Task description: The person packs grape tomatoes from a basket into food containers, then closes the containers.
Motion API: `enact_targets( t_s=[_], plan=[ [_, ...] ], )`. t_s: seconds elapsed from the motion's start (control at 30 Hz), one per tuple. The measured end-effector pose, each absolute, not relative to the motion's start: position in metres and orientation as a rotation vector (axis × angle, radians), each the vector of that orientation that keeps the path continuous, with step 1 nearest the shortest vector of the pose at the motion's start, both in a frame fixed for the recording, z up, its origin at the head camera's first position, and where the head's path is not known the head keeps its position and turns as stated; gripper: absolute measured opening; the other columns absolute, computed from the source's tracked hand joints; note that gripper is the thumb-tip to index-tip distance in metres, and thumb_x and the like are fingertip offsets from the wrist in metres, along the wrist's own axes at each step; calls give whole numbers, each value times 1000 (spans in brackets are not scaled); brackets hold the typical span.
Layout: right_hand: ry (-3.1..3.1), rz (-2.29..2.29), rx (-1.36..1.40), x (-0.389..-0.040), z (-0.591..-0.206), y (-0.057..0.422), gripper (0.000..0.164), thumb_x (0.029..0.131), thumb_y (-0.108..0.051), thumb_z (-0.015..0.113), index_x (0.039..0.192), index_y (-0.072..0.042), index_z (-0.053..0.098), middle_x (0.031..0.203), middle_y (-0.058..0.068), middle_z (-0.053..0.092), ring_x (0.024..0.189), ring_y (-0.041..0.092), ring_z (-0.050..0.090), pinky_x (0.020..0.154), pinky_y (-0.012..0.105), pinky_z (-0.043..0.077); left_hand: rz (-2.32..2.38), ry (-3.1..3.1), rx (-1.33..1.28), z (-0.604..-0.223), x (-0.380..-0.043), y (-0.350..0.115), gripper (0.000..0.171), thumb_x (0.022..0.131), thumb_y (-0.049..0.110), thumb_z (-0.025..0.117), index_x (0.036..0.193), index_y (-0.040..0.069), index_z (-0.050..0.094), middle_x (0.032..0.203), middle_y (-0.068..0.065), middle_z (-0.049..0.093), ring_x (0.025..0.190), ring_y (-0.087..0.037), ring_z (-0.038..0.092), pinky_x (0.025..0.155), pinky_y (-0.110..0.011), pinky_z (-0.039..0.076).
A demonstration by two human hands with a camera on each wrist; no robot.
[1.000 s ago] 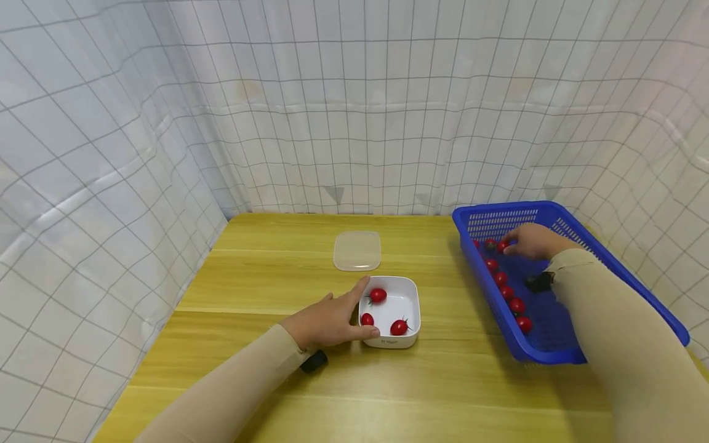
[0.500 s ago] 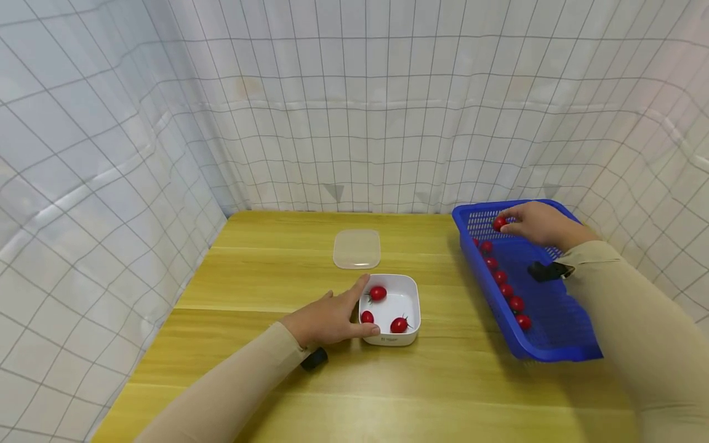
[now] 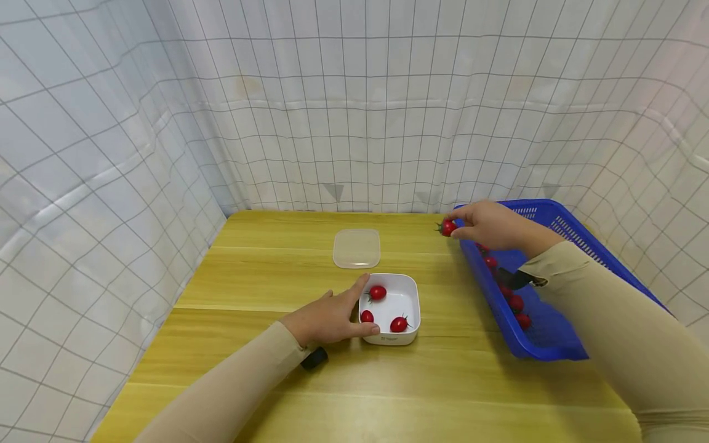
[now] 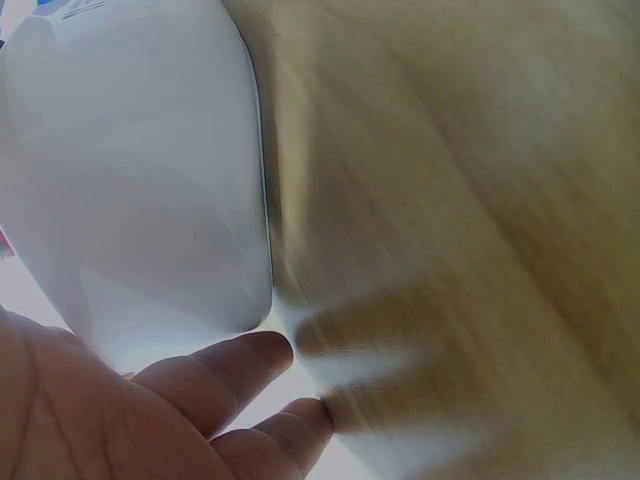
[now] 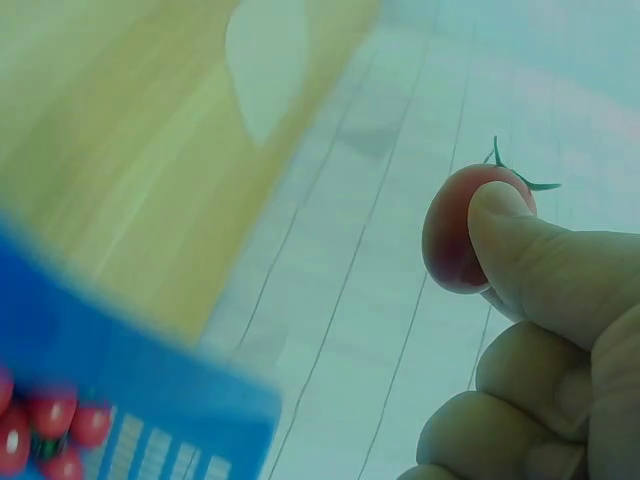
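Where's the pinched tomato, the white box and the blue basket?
Pinched tomato point(image 5: 453, 242), right wrist view: its red side.
White box point(image 3: 397, 305), head view: its bare floor.
Blue basket point(image 3: 494, 299), head view: its side wall.

- Looks curtained off like a small work booth; cannot tell whether inside a home, lab or workshop.
- Closed in at left, right and far side by white grid-patterned sheeting point(image 3: 388, 123), hanging in creases and soft folds.
- Fitted with a yellow wood-grain tabletop point(image 3: 266, 264), reaching up to the far sheeting.
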State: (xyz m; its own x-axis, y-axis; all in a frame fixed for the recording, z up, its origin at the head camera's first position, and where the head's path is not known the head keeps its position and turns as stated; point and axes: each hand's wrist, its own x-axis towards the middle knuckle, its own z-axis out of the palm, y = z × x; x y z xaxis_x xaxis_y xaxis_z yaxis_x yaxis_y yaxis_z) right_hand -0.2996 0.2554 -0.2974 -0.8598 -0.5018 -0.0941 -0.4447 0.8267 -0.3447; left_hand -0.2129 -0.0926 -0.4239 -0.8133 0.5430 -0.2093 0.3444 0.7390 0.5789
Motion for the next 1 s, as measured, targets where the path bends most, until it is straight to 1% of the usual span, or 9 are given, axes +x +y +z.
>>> enact_targets(
  t_s=[0.03, 0.1, 0.23, 0.3, 0.37, 0.4, 0.47, 0.63, 1.0],
  plan=[
    [2813, -484, -742, -298, -298, 250, 43, 106, -25, 64, 146, -8, 63, 52, -9, 37, 46, 10, 39, 56, 31, 40, 755, 2572, 683, -424, -213, -93, 109, 94, 64, 68, 172, 20, 5, 174, -2, 28, 157, -22, 38, 131, -64, 9],
    [2792, -493, -775, -294, -300, 238, 40, 106, -24, 65, 142, -9, 66, 58, -8, 46, 50, 10, 43, 59, 30, 42, 760, 2569, 682, -424, -213, -93, 110, 94, 64, 68, 172, 19, 5, 174, -2, 28, 157, -22, 38, 131, -64, 9],
    [2740, -481, -824, -288, -307, 217, 35, 104, -22, 67, 137, -11, 70, 87, -3, 67, 66, 12, 49, 68, 31, 44, 756, 2566, 683, -424, -213, -93, 109, 94, 64, 68, 172, 20, 5, 174, -2, 27, 157, -22, 38, 131, -64, 10],
    [2707, -476, -851, -285, -311, 209, 33, 104, -21, 69, 135, -11, 71, 101, -1, 72, 73, 12, 53, 71, 30, 46, 749, 2567, 685, -424, -213, -93, 109, 94, 64, 68, 172, 20, 5, 174, -2, 27, 157, -23, 38, 131, -65, 10],
    [2684, -469, -876, -281, -313, 202, 32, 103, -21, 69, 134, -11, 71, 106, 0, 73, 77, 12, 55, 72, 30, 48, 744, 2567, 685, -423, -213, -93, 110, 94, 65, 68, 172, 20, 5, 174, -2, 28, 157, -23, 38, 131, -65, 10],
    [2679, -463, -893, -280, -315, 199, 32, 103, -21, 70, 133, -12, 71, 106, -1, 73, 79, 12, 56, 72, 29, 48, 744, 2567, 685, -423, -213, -93, 110, 94, 65, 68, 172, 20, 4, 174, -2, 28, 157, -23, 38, 131, -65, 11],
    [2661, -465, -914, -277, -316, 194, 31, 103, -21, 70, 132, -13, 72, 96, -3, 71, 76, 12, 54, 68, 28, 46, 746, 2566, 684, -423, -213, -93, 110, 94, 65, 67, 172, 20, 4, 174, -2, 28, 157, -23, 38, 131, -65, 11],
    [2647, -449, -974, -272, -320, 186, 32, 102, -23, 71, 133, -14, 72, 75, -4, 56, 64, 11, 45, 59, 26, 39, 745, 2569, 682, -424, -213, -93, 109, 94, 65, 67, 172, 20, 4, 174, -2, 29, 156, -23, 39, 131, -65, 11],
    [2623, -412, -1003, -263, -325, 171, 35, 101, -25, 73, 135, -14, 72, 69, -7, 51, 62, 9, 45, 56, 24, 36, 760, 2561, 687, -424, -213, -93, 110, 94, 65, 67, 172, 18, 5, 174, -2, 30, 156, -24, 40, 130, -67, 12]
  ],
)
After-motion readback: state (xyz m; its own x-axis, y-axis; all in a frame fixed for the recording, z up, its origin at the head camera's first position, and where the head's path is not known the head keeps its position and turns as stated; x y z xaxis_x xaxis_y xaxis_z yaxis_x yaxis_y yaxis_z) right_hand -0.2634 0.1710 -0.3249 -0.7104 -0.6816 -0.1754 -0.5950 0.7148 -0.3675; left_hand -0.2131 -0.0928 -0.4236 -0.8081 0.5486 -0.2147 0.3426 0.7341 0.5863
